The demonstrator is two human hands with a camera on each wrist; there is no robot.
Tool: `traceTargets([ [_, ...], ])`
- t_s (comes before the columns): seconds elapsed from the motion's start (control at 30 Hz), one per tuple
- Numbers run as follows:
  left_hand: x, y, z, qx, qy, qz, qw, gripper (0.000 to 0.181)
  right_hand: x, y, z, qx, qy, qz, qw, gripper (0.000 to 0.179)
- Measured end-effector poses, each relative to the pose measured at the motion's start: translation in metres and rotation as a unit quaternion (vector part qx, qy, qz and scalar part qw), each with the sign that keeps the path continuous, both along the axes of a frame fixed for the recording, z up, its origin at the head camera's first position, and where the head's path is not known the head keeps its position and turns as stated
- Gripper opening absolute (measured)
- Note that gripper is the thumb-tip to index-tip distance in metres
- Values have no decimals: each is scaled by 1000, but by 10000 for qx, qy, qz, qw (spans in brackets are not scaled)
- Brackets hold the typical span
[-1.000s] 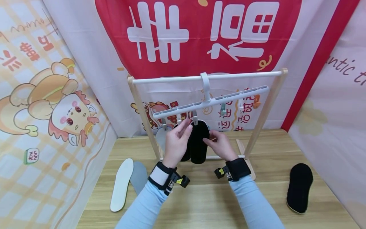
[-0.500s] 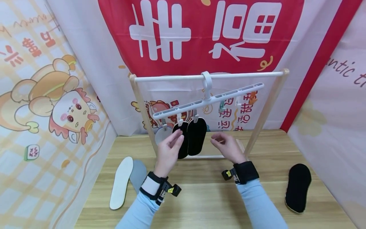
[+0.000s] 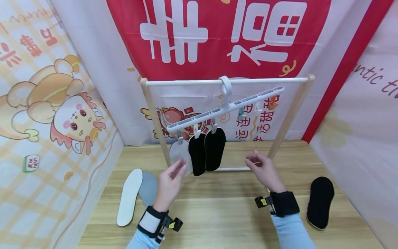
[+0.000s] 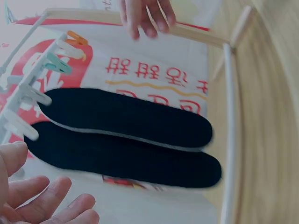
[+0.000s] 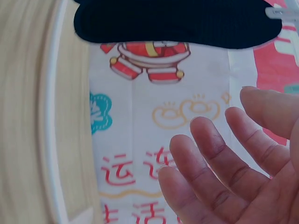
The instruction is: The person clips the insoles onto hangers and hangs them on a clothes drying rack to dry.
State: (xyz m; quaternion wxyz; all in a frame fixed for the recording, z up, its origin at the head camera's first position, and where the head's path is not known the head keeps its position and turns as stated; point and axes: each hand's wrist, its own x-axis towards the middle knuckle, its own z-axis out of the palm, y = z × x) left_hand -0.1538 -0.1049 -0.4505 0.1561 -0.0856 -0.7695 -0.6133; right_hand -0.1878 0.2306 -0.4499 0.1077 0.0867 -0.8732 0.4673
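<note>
Two black insoles (image 3: 197, 155) (image 3: 215, 148) hang side by side from clips on a white hanger (image 3: 225, 110), which tilts up to the right. Left of them a light grey insole (image 3: 177, 149) hangs from another clip. My left hand (image 3: 170, 183) is in front of the grey insole's lower part, fingers relaxed and holding nothing. Well to the right of the black pair, my right hand (image 3: 266, 172) is in the air with loosely bent fingers. The right wrist view shows that hand's fingers (image 5: 205, 172) spread and apart from the nearer black insole (image 5: 177, 23).
A rack with a white top bar (image 3: 186, 83) and wooden legs carries the hanger. On the table lie a white insole (image 3: 129, 197) overlapping a grey one (image 3: 148, 188) at left, and a black insole (image 3: 321, 202) at right. Green (image 4: 58, 64) and orange (image 4: 77, 37) clips show unused.
Both hands have let go of the black insoles and drawn back, the left one down and left, the right one down and right. The black insoles now hang freely and the hanger has swivelled slightly.
</note>
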Motion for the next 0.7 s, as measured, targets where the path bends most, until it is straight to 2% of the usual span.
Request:
traceTargets([
  [0.17, 17, -21, -19, -218, -234, 301, 9990, 44, 23, 21, -14, 80, -306, -366, 9988, 25],
  [0.33, 30, -43, -33, -384, -722, 633, 9946, 43, 49, 46, -30, 341, -624, -678, 9952, 33],
  [0.43, 35, -53, -40, -537, -1059, 850, 9893, 43, 61, 60, -39, 602, -584, -894, 9925, 32],
  [0.57, 42, -63, -51, -575, -1450, 971, 9830, 42, 78, 78, -49, 918, -554, -1200, 9870, 30],
  [0.7, 50, -71, -62, -620, -1638, 1050, 9789, 43, 93, 97, -57, 1042, -663, -1509, 9808, 29],
])
